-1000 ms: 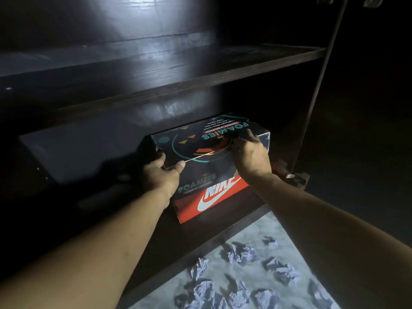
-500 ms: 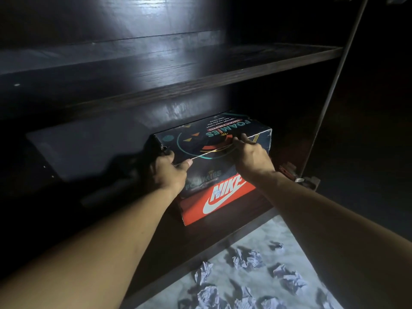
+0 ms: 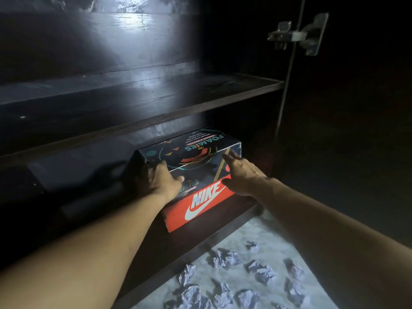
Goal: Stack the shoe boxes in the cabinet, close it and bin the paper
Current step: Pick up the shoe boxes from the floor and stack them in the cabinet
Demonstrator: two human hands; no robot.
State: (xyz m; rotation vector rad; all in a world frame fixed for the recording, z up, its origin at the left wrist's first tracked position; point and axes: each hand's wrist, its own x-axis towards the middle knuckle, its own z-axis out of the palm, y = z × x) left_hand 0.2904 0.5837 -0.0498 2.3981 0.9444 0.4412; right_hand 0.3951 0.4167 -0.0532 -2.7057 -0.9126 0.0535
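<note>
Right hand [image 3: 242, 175] has let go, fingers spread; left hand [image 3: 159, 180] still grips dark box [image 3: 189, 150], stacked on orange box [image 3: 200, 204] at cabinet's [image 3: 156, 101] 5 o'clock. Stacking looks finished; crumpled paper [image 3: 225, 257] waits on floor.

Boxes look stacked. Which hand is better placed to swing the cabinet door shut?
Right, probably. The right hand is open, near the hinge side where the door seems to hang, out of view. The left hand grips the dark box.

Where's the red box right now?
Head view, centre: the red box sits on the cabinet's bottom shelf, under the dark box, between both hands.
</note>
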